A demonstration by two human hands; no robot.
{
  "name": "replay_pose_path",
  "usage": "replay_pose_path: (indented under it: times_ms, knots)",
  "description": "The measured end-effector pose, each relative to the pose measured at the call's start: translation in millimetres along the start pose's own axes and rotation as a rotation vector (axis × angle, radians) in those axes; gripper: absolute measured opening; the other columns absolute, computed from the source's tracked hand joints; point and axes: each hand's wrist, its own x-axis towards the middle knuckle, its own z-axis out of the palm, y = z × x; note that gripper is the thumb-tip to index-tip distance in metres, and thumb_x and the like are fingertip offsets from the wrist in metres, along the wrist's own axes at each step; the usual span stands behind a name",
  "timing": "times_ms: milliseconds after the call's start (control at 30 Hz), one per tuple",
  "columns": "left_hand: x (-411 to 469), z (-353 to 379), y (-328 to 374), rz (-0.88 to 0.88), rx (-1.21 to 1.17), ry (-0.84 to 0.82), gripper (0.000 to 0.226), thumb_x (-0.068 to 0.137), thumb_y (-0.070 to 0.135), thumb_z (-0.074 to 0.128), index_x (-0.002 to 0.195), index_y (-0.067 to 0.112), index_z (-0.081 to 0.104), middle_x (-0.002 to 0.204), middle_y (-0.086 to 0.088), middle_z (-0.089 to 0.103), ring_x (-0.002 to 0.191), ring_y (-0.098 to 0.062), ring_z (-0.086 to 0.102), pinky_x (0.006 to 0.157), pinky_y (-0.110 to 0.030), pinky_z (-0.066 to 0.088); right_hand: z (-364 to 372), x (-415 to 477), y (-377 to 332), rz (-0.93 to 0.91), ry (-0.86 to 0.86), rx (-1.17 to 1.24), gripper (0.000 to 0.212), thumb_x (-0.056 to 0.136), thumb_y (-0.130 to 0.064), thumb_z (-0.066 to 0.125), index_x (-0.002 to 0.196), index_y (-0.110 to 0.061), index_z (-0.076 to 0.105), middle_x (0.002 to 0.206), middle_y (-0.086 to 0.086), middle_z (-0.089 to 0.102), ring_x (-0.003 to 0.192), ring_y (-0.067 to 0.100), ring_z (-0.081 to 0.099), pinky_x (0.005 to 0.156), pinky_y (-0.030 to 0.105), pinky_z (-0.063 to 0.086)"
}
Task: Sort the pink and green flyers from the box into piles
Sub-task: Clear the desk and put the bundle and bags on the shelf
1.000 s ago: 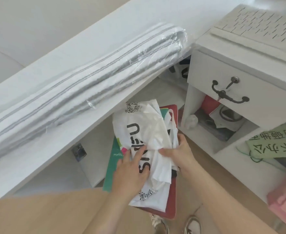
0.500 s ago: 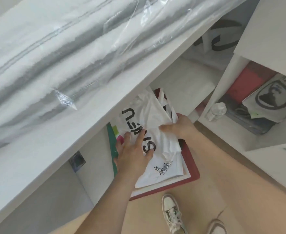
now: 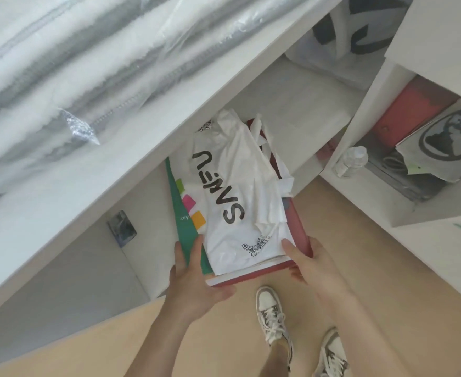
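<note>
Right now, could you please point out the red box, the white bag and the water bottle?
red box (image 3: 302, 232): head view, right wall.
white bag (image 3: 237, 186): head view, printed middle.
water bottle (image 3: 351, 161): head view, clear body.

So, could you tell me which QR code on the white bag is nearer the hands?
The QR code at the bag's near edge, between the left hand and right hand gripping the red box; the other code lies at its far end.
</note>
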Motion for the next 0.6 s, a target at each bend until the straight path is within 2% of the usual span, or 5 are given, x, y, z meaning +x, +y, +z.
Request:
replay_pose_path:
  times_ms: [100, 200, 400, 500, 600]
  knots:
    - [4, 10, 8, 0.036, -0.037, 0.09, 0.126, 0.061, 0.049, 0.084, 0.137, 0.058, -0.016, 0.157, 0.007, -0.018, 0.133, -0.021, 0.04, 0.096, -0.026, 0.041, 0, 12, -23, -0.144, 0.067, -0.006, 0.029, 0.088, -0.035, 0.065, 0.114, -0.025, 0.056, 0.097, -0.01, 0.066, 0.084, 0.01, 0.064, 0.081, 0.03, 0.053]
    - [24, 10, 27, 0.069, -0.051, 0.205, 0.128, 0.06, 0.04, 0.087, 0.141, 0.054, -0.012, 0.158, -0.001, -0.002, 0.121, -0.025, 0.052, 0.086, -0.03, 0.049, -3, 35, -56, -0.222, 0.097, -0.076, 0.035, 0.09, -0.033, 0.062, 0.121, -0.021, 0.053, 0.102, -0.01, 0.063, 0.093, 0.01, 0.063, 0.086, 0.032, 0.051]
    - [62, 6, 51, 0.034, 0.09, 0.29, 0.126, 0.062, 0.047, 0.084, 0.148, 0.035, -0.007, 0.154, -0.018, 0.009, 0.11, -0.034, 0.057, 0.092, -0.035, 0.048, 7, 62, -95, -0.199, 0.184, -0.024, 0.048, 0.09, -0.025, 0.058, 0.134, -0.016, 0.042, 0.089, -0.007, 0.055, 0.093, 0.022, 0.061, 0.089, 0.04, 0.052]
    - [68, 6, 53, 0.047, 0.063, 0.318, 0.128, 0.059, 0.05, 0.085, 0.15, 0.027, -0.003, 0.153, -0.017, 0.011, 0.119, -0.033, 0.052, 0.094, -0.036, 0.047, 12, 57, -94, -0.151, 0.225, 0.108, 0.062, 0.089, -0.027, 0.057, 0.145, -0.016, 0.034, 0.109, -0.001, 0.059, 0.108, 0.023, 0.059, 0.097, 0.044, 0.049]
    - [61, 20, 53, 0.025, 0.065, 0.287, 0.128, 0.063, 0.05, 0.083, 0.15, 0.022, -0.007, 0.152, -0.016, 0.015, 0.122, -0.029, 0.048, 0.095, -0.033, 0.044, 21, 43, -82, -0.123, 0.163, 0.231, 0.041, 0.09, -0.018, 0.057, 0.131, -0.02, 0.047, 0.096, -0.008, 0.061, 0.094, 0.013, 0.061, 0.094, 0.034, 0.049]
